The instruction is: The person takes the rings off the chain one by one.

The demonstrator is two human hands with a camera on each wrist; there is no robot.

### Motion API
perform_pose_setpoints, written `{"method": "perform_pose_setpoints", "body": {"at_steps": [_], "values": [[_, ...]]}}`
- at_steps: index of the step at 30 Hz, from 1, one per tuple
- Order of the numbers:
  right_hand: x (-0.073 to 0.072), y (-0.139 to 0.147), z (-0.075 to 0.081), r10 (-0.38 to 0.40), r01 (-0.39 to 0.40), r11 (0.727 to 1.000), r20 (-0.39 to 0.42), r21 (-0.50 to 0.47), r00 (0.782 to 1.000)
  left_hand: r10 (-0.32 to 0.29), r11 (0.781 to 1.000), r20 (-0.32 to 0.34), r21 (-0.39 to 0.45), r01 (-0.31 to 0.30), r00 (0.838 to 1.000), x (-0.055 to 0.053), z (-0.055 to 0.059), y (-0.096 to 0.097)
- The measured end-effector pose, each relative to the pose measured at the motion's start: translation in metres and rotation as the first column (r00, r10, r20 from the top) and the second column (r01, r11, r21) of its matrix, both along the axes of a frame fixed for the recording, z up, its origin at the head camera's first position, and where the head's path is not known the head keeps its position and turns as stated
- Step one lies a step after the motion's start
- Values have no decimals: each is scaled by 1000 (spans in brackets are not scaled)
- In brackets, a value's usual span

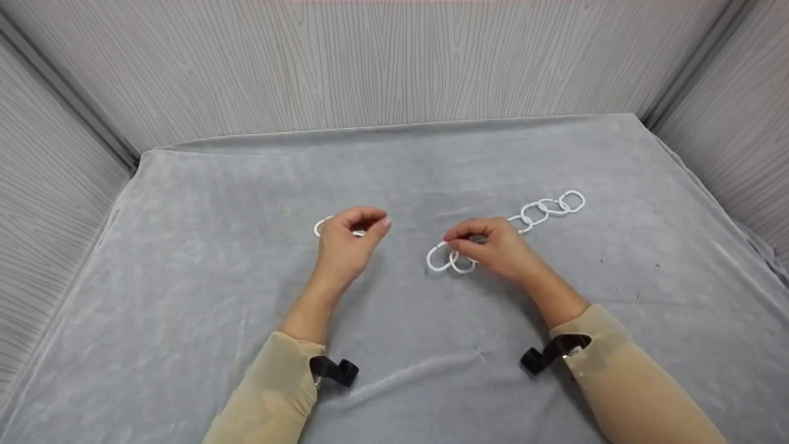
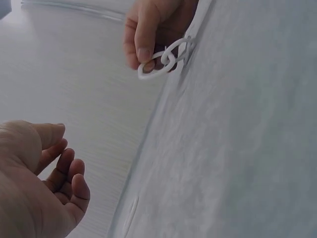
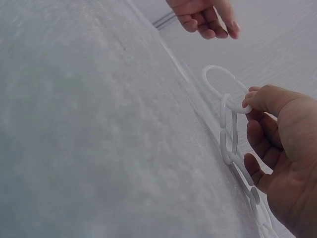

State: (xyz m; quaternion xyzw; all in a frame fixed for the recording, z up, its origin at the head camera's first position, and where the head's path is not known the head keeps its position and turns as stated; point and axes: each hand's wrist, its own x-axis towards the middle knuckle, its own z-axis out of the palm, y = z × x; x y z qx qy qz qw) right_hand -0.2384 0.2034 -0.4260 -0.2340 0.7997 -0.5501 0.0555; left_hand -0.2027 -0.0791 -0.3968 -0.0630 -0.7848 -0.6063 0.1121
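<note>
Between thumb and forefinger my right hand [image 1: 490, 246] pinches the end link [image 1: 436, 258] of a white plastic chain [image 1: 535, 213]. Open C-shaped links make up this chain, and part of it passes behind the hand. In the right wrist view the pinched link [image 3: 218, 74] stands tilted up, with the linked rings trailing down below it. My left hand [image 1: 348, 246] hovers with loosely bent fingers, thumb and fingertips apart, and nothing between them. A separate white link [image 1: 318, 227] lies on the cloth behind the left hand, mostly hidden by it in the head view.
A grey cloth [image 1: 185, 296] with soft creases covers the table. Wood-grain panels [image 1: 394, 61] rise at the back and both sides. The chain's far end [image 1: 573, 201] lies toward the back right. Black wrist mounts [image 1: 336, 370] sit on both sleeves.
</note>
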Motion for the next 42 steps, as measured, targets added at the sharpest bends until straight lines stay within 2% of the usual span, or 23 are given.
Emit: {"method": "perform_pose_setpoints", "body": {"at_steps": [6,10,18,29,42], "values": [[-1,0,-1,-3,3,1000,-29,5,1000,-95,995,0,1,95,995,6,-6,21],[-2,0,0,-4,5,1000,-51,7,999,-138,990,32,10,138,990,9,-10,30],[1,0,2,-17,17,1000,-31,-3,999,-176,984,100,53,171,979,9,-19,38],[0,-1,1,-17,15,999,-66,-33,998,-228,969,89,119,217,970,6,-31,37],[-1,-2,1,-35,33,999,-77,-33,996,-279,953,124,161,258,952,6,-36,38]]}}
